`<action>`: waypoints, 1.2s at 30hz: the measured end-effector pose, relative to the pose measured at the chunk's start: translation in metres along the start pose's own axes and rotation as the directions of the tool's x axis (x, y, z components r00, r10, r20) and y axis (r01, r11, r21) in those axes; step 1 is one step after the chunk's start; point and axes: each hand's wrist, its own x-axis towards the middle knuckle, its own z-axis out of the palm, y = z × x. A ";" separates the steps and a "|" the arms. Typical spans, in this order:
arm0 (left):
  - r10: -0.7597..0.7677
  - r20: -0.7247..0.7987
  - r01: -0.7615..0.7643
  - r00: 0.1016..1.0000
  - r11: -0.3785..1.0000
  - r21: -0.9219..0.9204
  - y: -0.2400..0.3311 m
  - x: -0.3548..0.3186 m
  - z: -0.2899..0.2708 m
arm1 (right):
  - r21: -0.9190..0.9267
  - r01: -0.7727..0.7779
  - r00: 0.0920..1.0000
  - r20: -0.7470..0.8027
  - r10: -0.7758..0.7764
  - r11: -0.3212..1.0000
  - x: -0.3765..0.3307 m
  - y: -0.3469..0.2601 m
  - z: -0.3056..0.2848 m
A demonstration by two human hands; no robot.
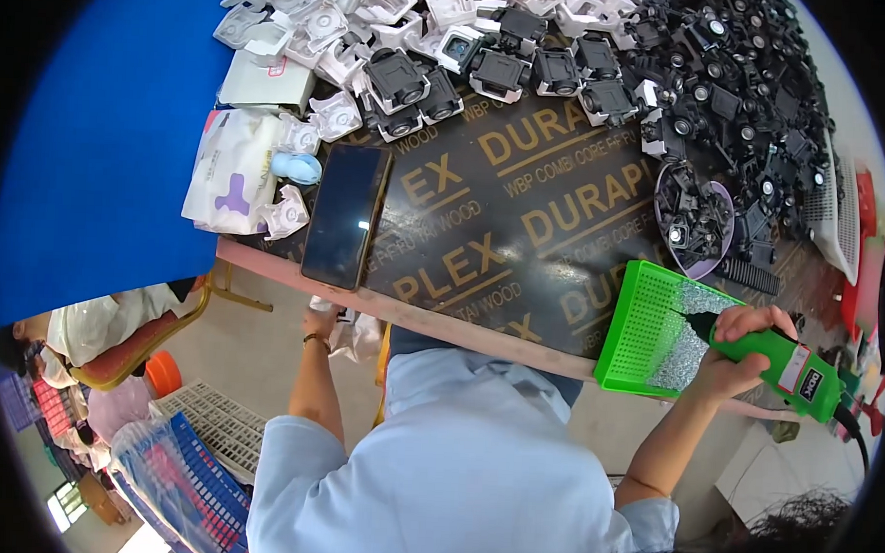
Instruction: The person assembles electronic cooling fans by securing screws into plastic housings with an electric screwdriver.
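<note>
My right hand (747, 341) is wrapped around a green corded electric screwdriver (788, 367). Its dark tip points down into a bright green tray (610, 355), at a heap of small silvery screws (688, 358). The tray's left part has rows of small holes. Below the table's front edge, my left hand (319, 319) is closed at a white plastic part (358, 337), which it seems to grip; its fingers are partly hidden. A black smartphone (345, 215) lies on the table above that hand.
White plastic shells (325, 24) pile up at the far left, and black wheeled parts (741, 92) at the far right. Several black-and-white assemblies (498, 74) sit between. A lilac bowl (729, 213) of small black parts stands behind the tray. A tissue pack (234, 172) lies left.
</note>
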 end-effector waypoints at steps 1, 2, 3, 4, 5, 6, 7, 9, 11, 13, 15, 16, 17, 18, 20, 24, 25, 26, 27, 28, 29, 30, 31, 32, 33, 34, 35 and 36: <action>0.087 0.030 -0.088 0.996 0.994 0.061 -0.028 0.023 -0.002 | 0.034 -0.014 1.000 0.009 0.014 0.999 0.004 0.001 0.004; 0.172 0.071 -0.179 0.983 0.977 0.118 -0.051 0.034 -0.001 | 0.056 -0.020 1.000 0.018 0.019 0.998 0.007 0.004 0.009; 0.259 -0.018 -0.255 0.966 0.959 0.127 -0.062 0.032 0.003 | 0.052 -0.031 0.999 0.023 0.030 0.998 0.007 0.006 0.011; 0.269 -0.004 -0.266 0.963 0.955 0.134 -0.052 0.023 0.004 | 0.029 -0.041 0.999 0.018 0.040 0.999 0.006 0.006 0.009; 0.304 -0.083 -0.304 0.949 0.953 0.003 -0.044 0.012 0.004 | 0.016 -0.043 0.999 0.012 0.043 0.999 0.004 0.007 0.006; 0.321 -0.176 -0.345 0.931 0.930 -0.127 -0.038 0.004 -0.001 | 0.017 -0.039 0.999 0.030 0.038 0.999 0.005 0.006 0.004; 0.417 -0.302 -0.483 0.857 0.855 -0.188 -0.037 0.003 -0.006 | 0.019 -0.035 0.998 0.048 0.034 0.999 0.005 0.007 0.002; 0.450 -0.390 -0.545 0.803 0.819 -0.177 -0.032 -0.009 -0.029 | 0.022 -0.032 0.998 0.047 0.031 0.999 0.007 0.005 0.001; 0.355 -0.474 -0.514 0.806 0.817 -0.262 -0.037 -0.010 -0.048 | 0.037 -0.034 0.998 0.060 0.032 0.999 0.008 0.004 0.001; 0.278 -0.470 -0.460 0.838 0.824 -0.331 -0.033 -0.011 -0.054 | 0.053 -0.044 0.998 0.050 0.041 0.998 0.008 0.002 0.000; 0.399 -0.645 -0.544 0.652 0.839 -0.030 -0.017 -0.030 -0.047 | 0.050 -0.032 0.998 0.054 0.030 0.998 0.008 0.000 0.003; 0.527 -0.741 -0.526 0.415 0.804 0.278 0.000 -0.050 -0.043 | 0.074 -0.050 0.997 0.059 0.045 0.996 0.007 0.002 0.001; 0.578 -0.659 -0.590 0.481 0.769 0.244 0.020 -0.079 -0.046 | 0.074 -0.062 0.998 0.028 0.060 0.995 0.003 0.004 -0.001; 0.626 -0.572 -0.644 0.531 0.736 0.207 0.028 -0.103 -0.049 | 0.125 -0.075 0.997 0.024 0.073 0.989 0.001 0.006 -0.004; 0.840 -0.095 -0.844 0.534 0.525 -0.109 0.018 -0.111 -0.029 | 0.162 -0.073 0.997 0.006 0.073 0.984 -0.002 0.005 -0.004; 0.918 -0.130 -0.914 0.374 0.388 0.114 -0.014 -0.046 0.062 | 0.152 -0.096 0.995 0.001 0.097 0.984 0.001 -0.004 0.004; 0.830 -0.030 -0.831 0.557 0.557 -0.008 -0.012 -0.042 0.070 | 0.171 -0.106 0.994 0.013 0.105 0.980 0.004 -0.002 0.003; 0.704 0.091 -0.696 0.704 0.710 -0.105 -0.012 -0.039 0.077 | 0.131 -0.099 0.995 0.025 0.096 0.986 0.004 -0.002 0.005; 0.954 -0.018 -0.937 0.300 0.299 0.180 0.010 -0.062 0.073 | 0.055 -0.084 0.996 0.023 0.083 0.995 0.003 -0.001 -0.002; 0.888 -0.047 -0.888 0.457 0.459 0.027 0.010 -0.077 0.067 | 0.062 -0.089 0.996 0.007 0.089 0.994 0.003 0.001 -0.007; 0.794 -0.044 -0.792 0.606 0.597 -0.124 0.007 -0.088 0.056 | 0.073 -0.101 0.995 0.003 0.101 0.992 0.005 0.000 -0.006; 0.855 -0.021 -0.843 0.519 0.508 -0.175 0.051 -0.149 0.016 | 0.067 -0.115 0.993 -0.014 0.116 0.991 0.003 0.002 -0.009; 0.857 -0.023 -0.847 0.515 0.504 -0.169 0.054 -0.157 -0.001 | 0.073 -0.115 0.993 -0.011 0.116 0.991 0.005 0.001 -0.006; 0.866 -0.017 -0.863 0.500 0.497 -0.095 0.054 -0.161 -0.009 | 0.071 -0.107 0.994 -0.008 0.108 0.992 0.006 0.000 -0.004; 0.872 -0.009 -0.872 0.489 0.489 -0.022 0.052 -0.163 -0.012 | 0.071 -0.100 0.995 -0.002 0.101 0.992 0.006 -0.001 -0.003; 0.885 0.072 -0.888 0.461 0.458 0.050 0.040 -0.146 -0.007 | 0.093 -0.101 0.995 0.008 0.100 0.991 0.005 -0.001 0.000; 0.910 0.050 -0.911 0.411 0.407 0.068 0.035 -0.130 0.012 | 0.099 -0.101 0.995 0.015 0.100 0.990 0.005 -0.003 0.001; 0.936 0.029 -0.934 0.351 0.348 0.085 0.043 -0.120 0.026 | 0.081 -0.094 0.996 0.010 0.093 0.992 0.007 -0.002 0.003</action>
